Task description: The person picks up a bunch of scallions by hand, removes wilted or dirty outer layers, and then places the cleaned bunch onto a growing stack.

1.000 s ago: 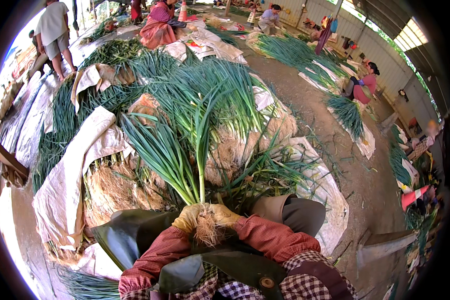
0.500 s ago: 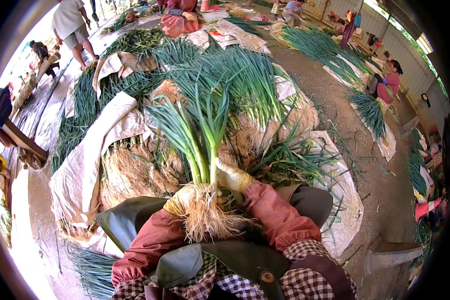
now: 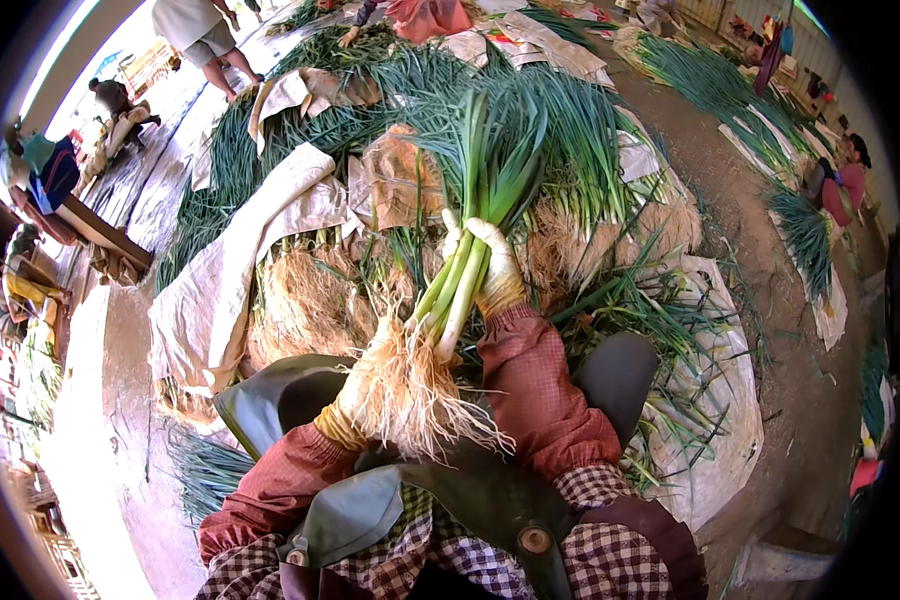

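A small bunch of leeks (image 3: pixel 460 285) stands tilted in front of me, green leaves away from me and pale, stringy roots near my lap. My right hand (image 3: pixel 498 270), in a cream glove, is wrapped round the stalks where they turn green. At the root end my gloved left hand (image 3: pixel 347 412) holds the bunch from the left; the hanging roots cover most of its fingers. Just beyond lies a large heap of leeks (image 3: pixel 570 130) with its roots toward me.
Whitish sacking (image 3: pixel 220 275) covers part of the heap. Loose leaves and stalks (image 3: pixel 670 370) litter a pale sheet at my right. More leeks (image 3: pixel 205 465) lie by my left side. Several people are around, one standing person (image 3: pixel 205 45) at the far left. A brown path (image 3: pixel 730 220) runs along the right.
My right hand has moved up the stalks and away from me, now gripping round them. The bunch has tilted, its leafy end shifting right. My left hand stays at the roots. The view has shifted.
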Available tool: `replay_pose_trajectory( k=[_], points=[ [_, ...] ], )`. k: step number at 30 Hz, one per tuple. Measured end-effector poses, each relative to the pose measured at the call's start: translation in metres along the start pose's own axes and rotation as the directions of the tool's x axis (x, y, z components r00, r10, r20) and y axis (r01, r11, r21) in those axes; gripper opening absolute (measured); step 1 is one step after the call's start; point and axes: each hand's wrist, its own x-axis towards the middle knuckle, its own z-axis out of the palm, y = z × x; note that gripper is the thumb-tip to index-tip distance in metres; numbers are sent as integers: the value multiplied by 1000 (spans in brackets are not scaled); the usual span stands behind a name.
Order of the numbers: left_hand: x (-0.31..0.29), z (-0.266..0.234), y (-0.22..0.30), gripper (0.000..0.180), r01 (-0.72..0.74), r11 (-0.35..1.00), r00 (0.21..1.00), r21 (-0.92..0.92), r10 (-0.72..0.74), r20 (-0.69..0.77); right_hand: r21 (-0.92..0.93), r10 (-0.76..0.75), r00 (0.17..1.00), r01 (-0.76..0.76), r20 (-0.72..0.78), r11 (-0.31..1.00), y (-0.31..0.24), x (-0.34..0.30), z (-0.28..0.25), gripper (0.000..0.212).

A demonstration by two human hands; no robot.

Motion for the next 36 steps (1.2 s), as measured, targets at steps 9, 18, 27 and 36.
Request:
replay_pose_trajectory(
  k=[9, 18, 27, 36],
  points=[
    [-110, 41, 68, 29, -270, 479, 840, 835, 541, -39, -21, -62, 975, 58, -215, 998, -39, -10, -76, 38],
    [5, -36, 124, 85, 92, -312, 979, 946, 202, -29, -235, -89, 939, 9, -332, 972, 20, -2, -54, 32],
    [37, -38, 50, 88, -66, -609, 965, 790, 163, 206, 4, -169, 959, 175, -229, 985, 18, -15, -14, 60],
    [-137, 64, 163, 68, 390, -861, 919, 326, 388, -73, -407, -429, 883, 326, -190, 853, -76, -11, -129, 41]
  ],
)
